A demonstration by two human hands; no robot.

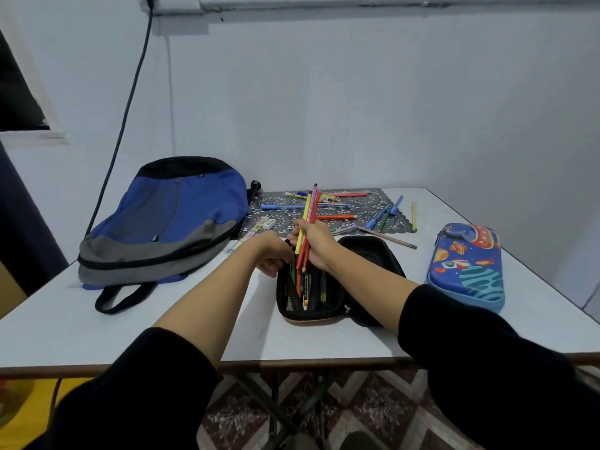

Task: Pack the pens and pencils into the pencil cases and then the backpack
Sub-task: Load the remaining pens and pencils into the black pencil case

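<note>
An open black pencil case (328,306) lies mid-table with several pencils inside its mesh half. My right hand (316,243) grips a bundle of coloured pencils (308,219), tips pointing down into the case. My left hand (271,253) curls round the case's far left rim. Loose pens and pencils (337,209) lie scattered on a patterned mat (370,203) behind. A blue space-print pencil case (467,264) lies shut at the right. The blue and grey backpack (165,222) lies flat at the left.
A white eraser (268,224) and a ruler lie between the backpack and the mat. The white table (97,319) stands against a wall; a dark cable hangs down behind the backpack. The table's front edge runs below my forearms.
</note>
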